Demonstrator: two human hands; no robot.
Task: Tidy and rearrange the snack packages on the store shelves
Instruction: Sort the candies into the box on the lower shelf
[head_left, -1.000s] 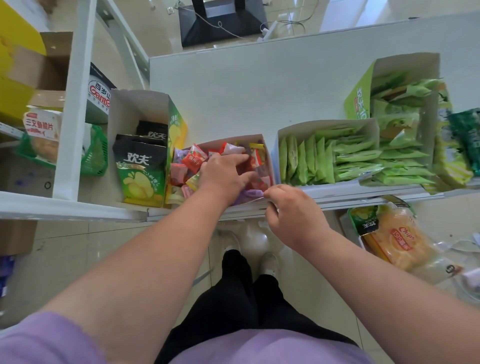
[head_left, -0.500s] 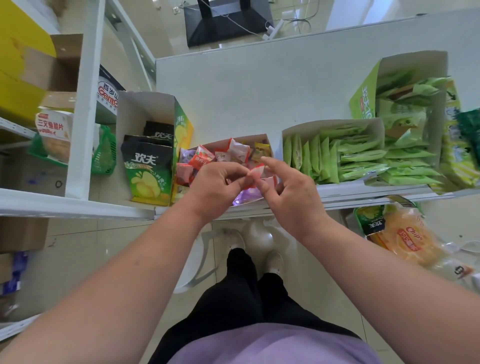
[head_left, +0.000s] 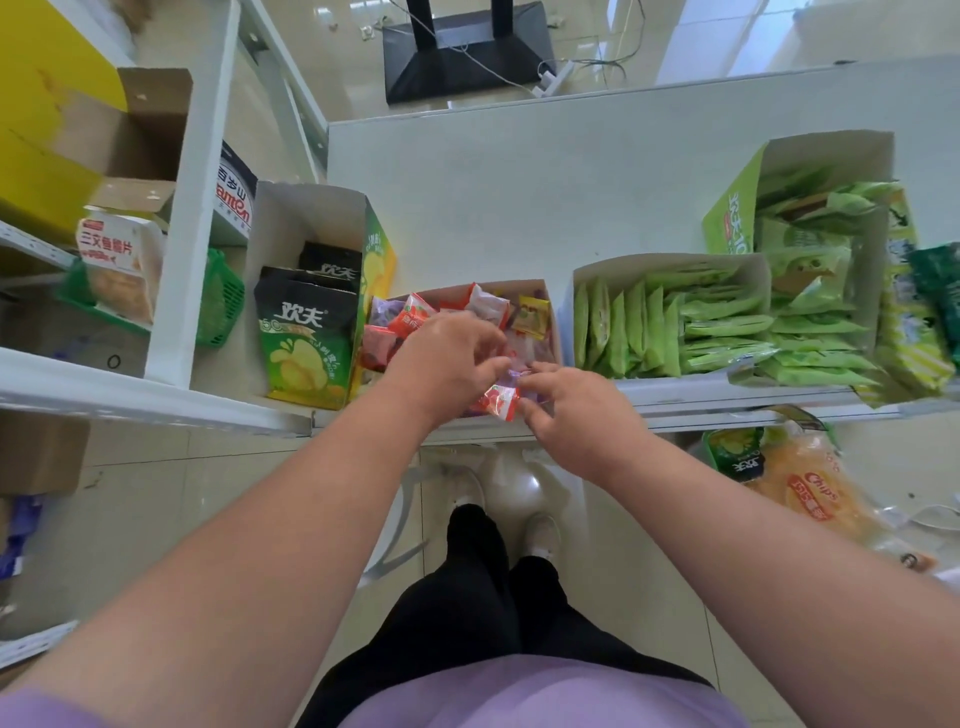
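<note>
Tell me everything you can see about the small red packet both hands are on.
The small red packet is a glossy, crinkly wrapper, red with a clear or whitish patch, apparently plastic film. It lies tilted at the front edge of the open cardboard box of mixed small snack packets. The left hand and right hand pinch it from either side. Its printing is unreadable.

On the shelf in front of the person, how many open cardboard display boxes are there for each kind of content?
Box of black and green chip bags: 1
Box of mixed small packets: 1
Boxes of light green packets: 2, the low box and the tall box
Total: 4
</note>
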